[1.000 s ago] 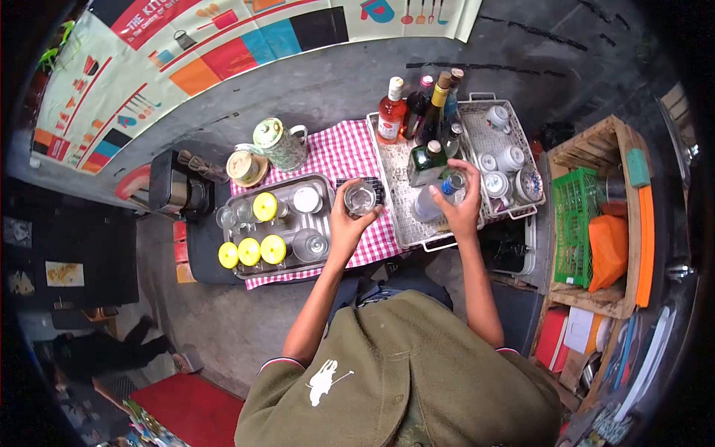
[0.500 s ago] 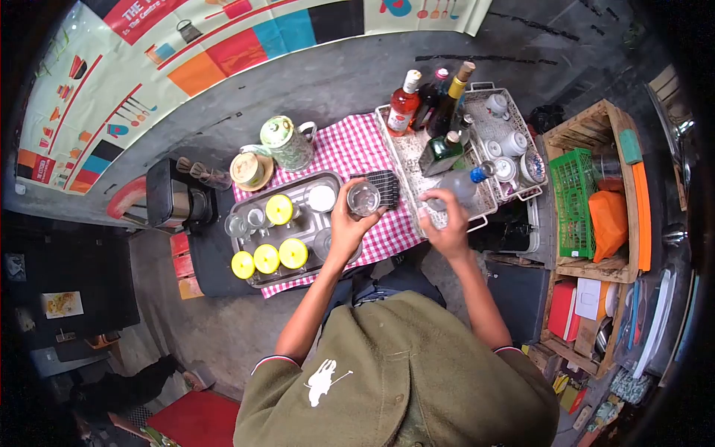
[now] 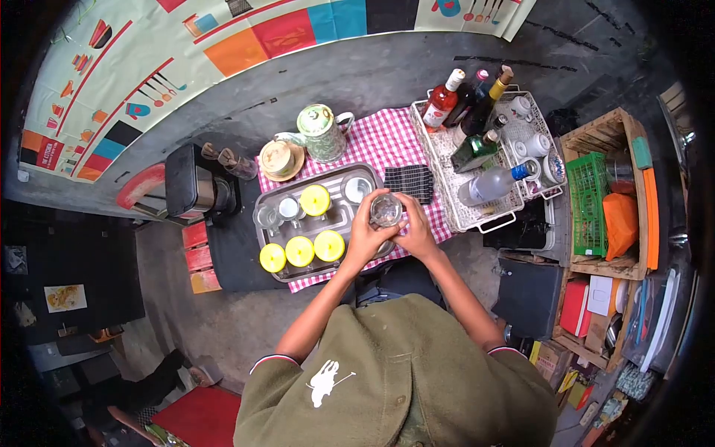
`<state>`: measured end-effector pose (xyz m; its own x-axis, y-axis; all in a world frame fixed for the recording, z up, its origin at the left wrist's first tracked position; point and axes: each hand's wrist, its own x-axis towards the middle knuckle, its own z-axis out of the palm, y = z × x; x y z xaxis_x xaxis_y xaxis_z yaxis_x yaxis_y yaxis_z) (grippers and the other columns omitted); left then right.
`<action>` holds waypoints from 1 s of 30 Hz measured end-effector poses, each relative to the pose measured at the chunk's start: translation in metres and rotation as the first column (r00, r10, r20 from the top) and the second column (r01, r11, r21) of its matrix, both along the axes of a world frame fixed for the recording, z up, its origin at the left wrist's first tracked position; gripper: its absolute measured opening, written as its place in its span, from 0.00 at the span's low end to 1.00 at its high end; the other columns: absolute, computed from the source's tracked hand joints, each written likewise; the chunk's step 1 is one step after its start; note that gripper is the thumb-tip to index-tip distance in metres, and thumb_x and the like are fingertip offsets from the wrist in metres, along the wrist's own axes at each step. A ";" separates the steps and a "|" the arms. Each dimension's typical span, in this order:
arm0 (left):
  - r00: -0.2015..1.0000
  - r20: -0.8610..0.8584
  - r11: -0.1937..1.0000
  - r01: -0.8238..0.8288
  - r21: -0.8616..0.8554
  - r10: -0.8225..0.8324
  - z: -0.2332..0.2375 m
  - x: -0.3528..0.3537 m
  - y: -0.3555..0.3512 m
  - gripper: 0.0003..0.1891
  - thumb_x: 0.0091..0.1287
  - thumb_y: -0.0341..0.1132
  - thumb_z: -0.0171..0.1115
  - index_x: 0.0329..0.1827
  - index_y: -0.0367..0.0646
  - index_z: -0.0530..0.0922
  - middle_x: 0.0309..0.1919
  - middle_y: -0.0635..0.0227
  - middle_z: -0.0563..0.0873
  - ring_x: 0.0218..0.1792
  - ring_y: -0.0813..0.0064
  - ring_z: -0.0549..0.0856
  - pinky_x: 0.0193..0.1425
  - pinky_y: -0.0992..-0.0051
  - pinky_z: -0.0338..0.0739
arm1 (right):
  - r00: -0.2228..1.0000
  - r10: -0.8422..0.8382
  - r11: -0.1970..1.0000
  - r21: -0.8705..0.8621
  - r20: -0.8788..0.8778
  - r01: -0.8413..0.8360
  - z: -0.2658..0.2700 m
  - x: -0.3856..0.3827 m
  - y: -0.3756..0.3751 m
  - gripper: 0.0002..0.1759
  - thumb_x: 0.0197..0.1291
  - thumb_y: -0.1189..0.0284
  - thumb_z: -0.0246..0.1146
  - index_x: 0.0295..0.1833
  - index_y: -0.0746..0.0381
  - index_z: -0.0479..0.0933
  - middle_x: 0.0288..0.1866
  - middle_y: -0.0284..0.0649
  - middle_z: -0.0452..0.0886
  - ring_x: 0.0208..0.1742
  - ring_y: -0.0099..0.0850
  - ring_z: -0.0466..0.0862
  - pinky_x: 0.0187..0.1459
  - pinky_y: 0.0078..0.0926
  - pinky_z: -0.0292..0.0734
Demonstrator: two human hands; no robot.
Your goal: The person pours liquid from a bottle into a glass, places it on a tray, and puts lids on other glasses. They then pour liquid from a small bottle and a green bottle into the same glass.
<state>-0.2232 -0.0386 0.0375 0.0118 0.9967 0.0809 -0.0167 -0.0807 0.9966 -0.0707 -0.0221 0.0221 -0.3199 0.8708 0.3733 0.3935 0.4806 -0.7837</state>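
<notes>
A clear glass (image 3: 386,211) is held between both my hands above the table's front edge. My left hand (image 3: 365,237) wraps its left side, and my right hand (image 3: 417,232) closes round its right side. Just left of them lies a grey tray (image 3: 339,217), which carries several yellow-lidded containers (image 3: 299,252), clear glassware (image 3: 267,217) and a round container with a white top (image 3: 358,189). Beyond my hands, a dark checked cloth (image 3: 408,182) rests on the pink-and-white tablecloth (image 3: 380,134).
At right, a white wire rack (image 3: 465,216) holds several bottles, including a clear blue-capped one (image 3: 495,185), and white cups (image 3: 538,144). A green-patterned pitcher (image 3: 322,134) and a cup on a saucer (image 3: 280,161) stand behind the tray. Wooden crates (image 3: 607,270) are farther right.
My right hand has moved left from beside the blue-capped bottle to the glass. Both hands now hold it. The view has shifted, so the table appears farther right.
</notes>
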 end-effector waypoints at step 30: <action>0.839 -0.534 0.994 -0.087 0.059 0.106 -0.081 -0.050 0.025 0.52 0.47 0.39 0.81 0.75 0.39 0.58 0.72 0.48 0.64 0.76 0.48 0.60 0.79 0.55 0.55 | 0.999 -0.034 0.997 -0.065 -0.015 0.033 -0.019 0.005 0.060 0.41 0.47 0.66 0.80 0.66 0.65 0.69 0.58 0.50 0.79 0.59 0.45 0.81 0.59 0.40 0.78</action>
<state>-0.2728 -0.0138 -0.0438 -0.0337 0.9921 0.1208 0.5288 -0.0849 0.8445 -0.0660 0.0381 0.0029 -0.2842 0.9035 0.3207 0.3955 0.4152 -0.8192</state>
